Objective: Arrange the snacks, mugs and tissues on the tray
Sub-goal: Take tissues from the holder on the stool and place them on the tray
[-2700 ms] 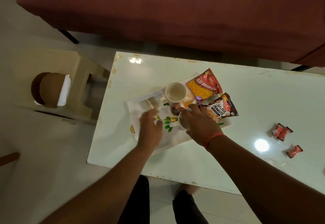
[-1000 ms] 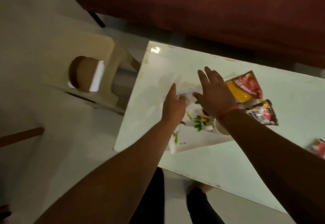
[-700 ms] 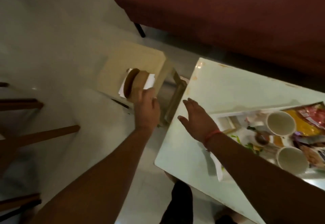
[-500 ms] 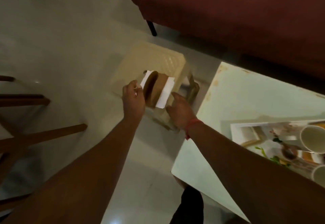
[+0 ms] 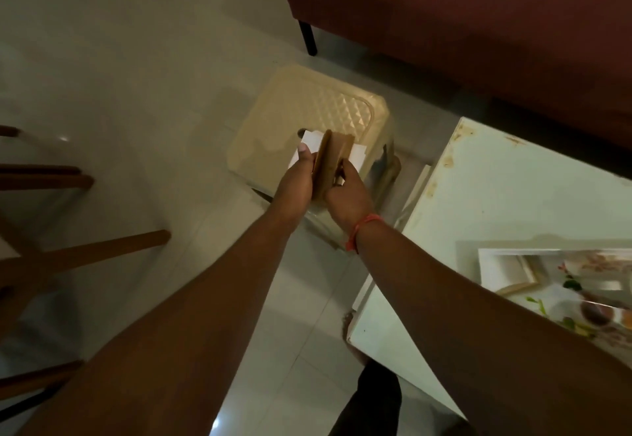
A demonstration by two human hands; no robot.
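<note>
A brown wooden tissue holder (image 5: 330, 158) with white tissues (image 5: 312, 140) stands on a cream plastic stool (image 5: 307, 107). My left hand (image 5: 297, 184) grips its left side, thumb on the tissues. On its right side rests my right hand (image 5: 347, 193), fingers closed against the wood. The white floral tray (image 5: 492, 266) lies on the white table (image 5: 496, 196) at the right edge of view; the mugs and snack packets are out of sight.
A dark red sofa (image 5: 478, 25) with a black leg (image 5: 307, 39) fills the top right. Wooden chair legs (image 5: 85, 251) cross the left side. Pale tiled floor lies around the stool. My feet and dark trousers (image 5: 369, 401) show below.
Both hands left the tray, swung left to the stool and closed on the tissue holder. The view turned left, so most of the tray slid out of frame.
</note>
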